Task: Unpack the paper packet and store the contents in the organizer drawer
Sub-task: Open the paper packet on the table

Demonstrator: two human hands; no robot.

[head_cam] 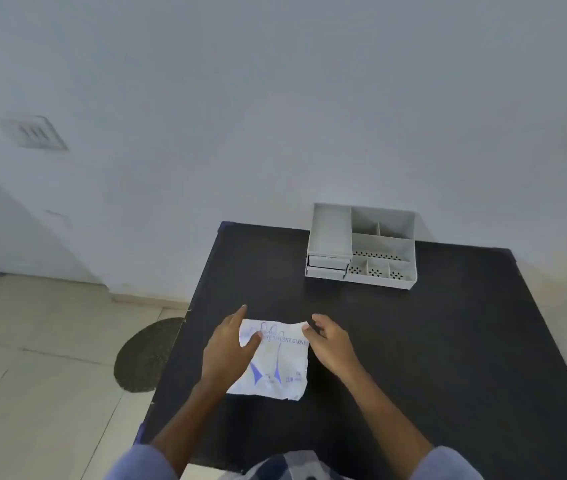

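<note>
A white paper packet (280, 362) with blue glove print lies flat on the black table (413, 341), near its front left. My left hand (230, 348) rests on the packet's upper left part, thumb pressed on the paper. My right hand (330, 342) pinches the packet's upper right corner between the fingertips. A white plastic organizer (361, 247) stands at the back of the table against the wall. It has open compartments on the right and two small drawers (327, 266), both shut, at its lower left.
The table's left edge runs close to my left forearm, with tiled floor and a dark round mat (147, 355) beyond it. A white wall (275, 116) stands directly behind the organizer. Bare black tabletop stretches to the right of the packet.
</note>
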